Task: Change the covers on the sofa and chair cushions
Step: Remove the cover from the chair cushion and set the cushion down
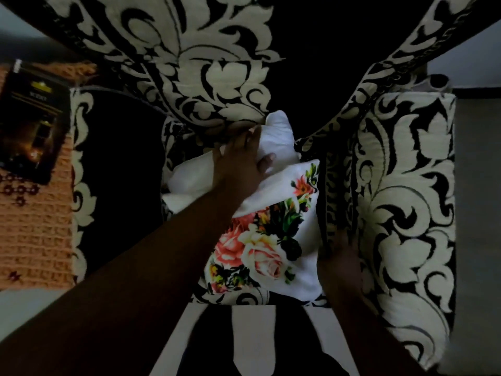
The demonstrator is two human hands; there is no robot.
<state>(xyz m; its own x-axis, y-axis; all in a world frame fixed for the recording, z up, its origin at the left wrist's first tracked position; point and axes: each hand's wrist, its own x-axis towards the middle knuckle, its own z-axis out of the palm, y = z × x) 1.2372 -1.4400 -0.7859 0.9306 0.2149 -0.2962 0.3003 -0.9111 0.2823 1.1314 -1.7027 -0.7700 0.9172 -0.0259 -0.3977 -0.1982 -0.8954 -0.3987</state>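
Note:
A white cushion [279, 134] lies on the seat of a black-and-cream patterned armchair [189, 63], partly inside a white cover printed with pink roses [271, 240]. My left hand [241, 158] lies on the bare white end of the cushion near the chair's back, fingers spread and thumb pressed into the fabric. My right hand [339, 261] is at the cover's right edge, wedged against the chair's right armrest [406, 199]; its fingers are in shadow and their pose is unclear.
A dark box [32, 123] lies on an orange knitted cloth [35, 234] to the chair's left. The left armrest [81, 172] and right armrest close in the seat. A black-and-white striped cloth [252, 337] hangs below the seat's front edge.

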